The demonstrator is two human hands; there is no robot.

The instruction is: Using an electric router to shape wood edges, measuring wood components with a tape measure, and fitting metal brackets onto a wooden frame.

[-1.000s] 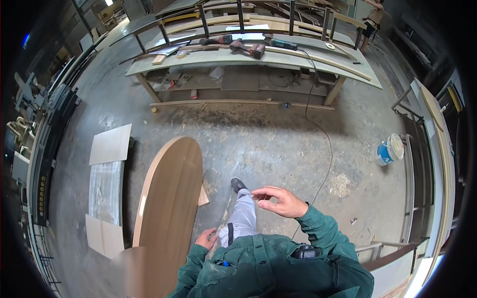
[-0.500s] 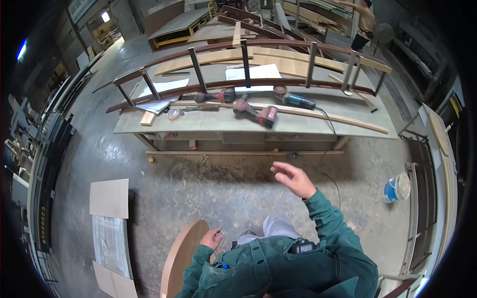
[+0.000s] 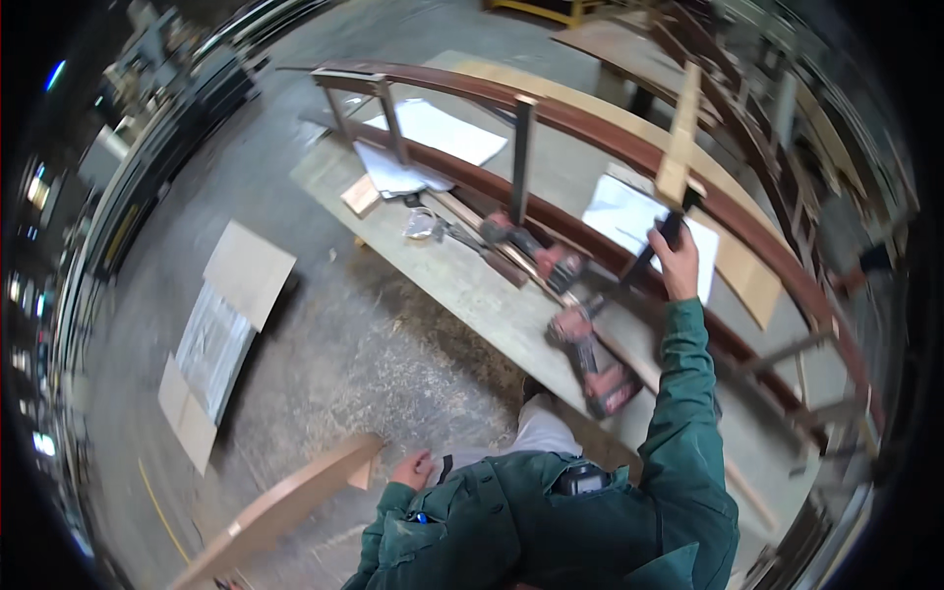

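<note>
My right hand (image 3: 677,264) is stretched over the workbench (image 3: 462,295), its fingers wrapped round a dark crossbar (image 3: 635,270) of a long curved brown frame (image 3: 580,118). My left hand (image 3: 411,469) hangs low by my side with its fingers curled, and I see nothing in it. Near it, a curved wooden panel (image 3: 285,497) stands on the floor. Two red-and-black cordless power tools lie on the bench: one power tool (image 3: 536,254) against the frame, the other power tool (image 3: 593,364) closer to me.
White paper sheets (image 3: 442,131) lie under the frame. A small wood block (image 3: 361,197) and a clear bag (image 3: 423,224) sit at the bench's left end. Cardboard-capped wrapped panels (image 3: 211,339) are on the floor to the left. Stacked timber (image 3: 826,128) stands behind.
I have stepped up to the bench and my view has turned. My right hand has gone from open above the floor to gripping the frame's crossbar. The left hand's fingers have curled in.
</note>
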